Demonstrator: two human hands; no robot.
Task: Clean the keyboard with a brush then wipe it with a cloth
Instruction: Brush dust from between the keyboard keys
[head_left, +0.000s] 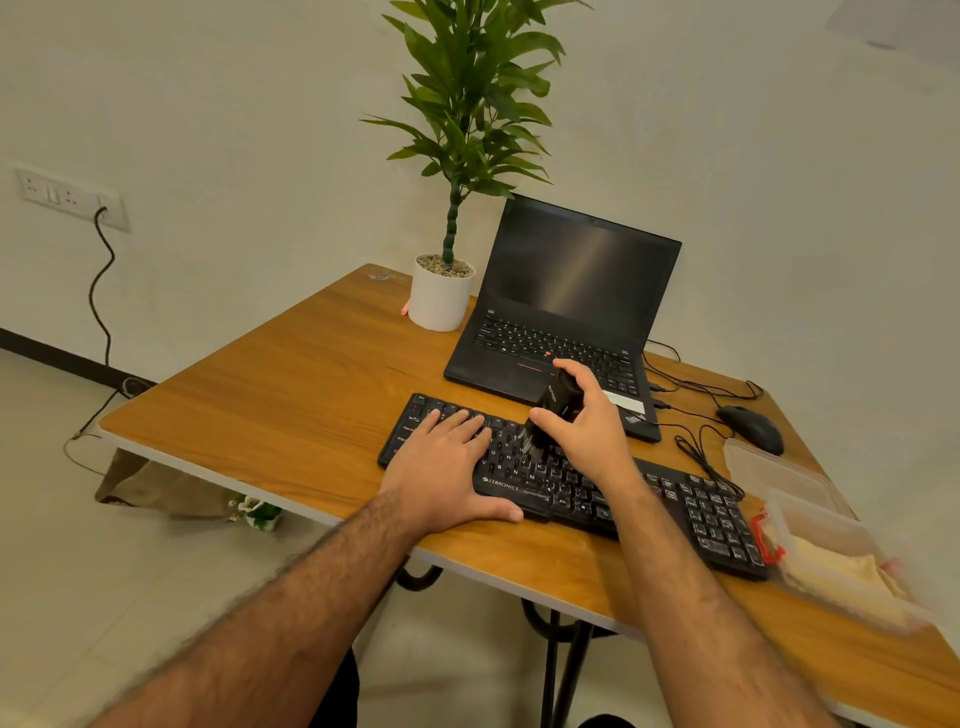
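With the left hand (441, 467) pressing flat on the black plastic keyboard (675, 499), the right hand's (587, 431) grip is holding the stubby black brush (553, 408), whose bristles risk flicking dust onto the open black laptop (561, 312) nearby.

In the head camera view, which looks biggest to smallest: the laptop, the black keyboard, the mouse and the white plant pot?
1. Keyboard and laptop: too close to rank, and the keyboard is nearer the camera.
2. White plant pot.
3. Mouse.

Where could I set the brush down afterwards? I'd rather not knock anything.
Bare wood lies left of the keyboard, in front of the plant pot. The right side is crowded: mouse, cables, plastic box.
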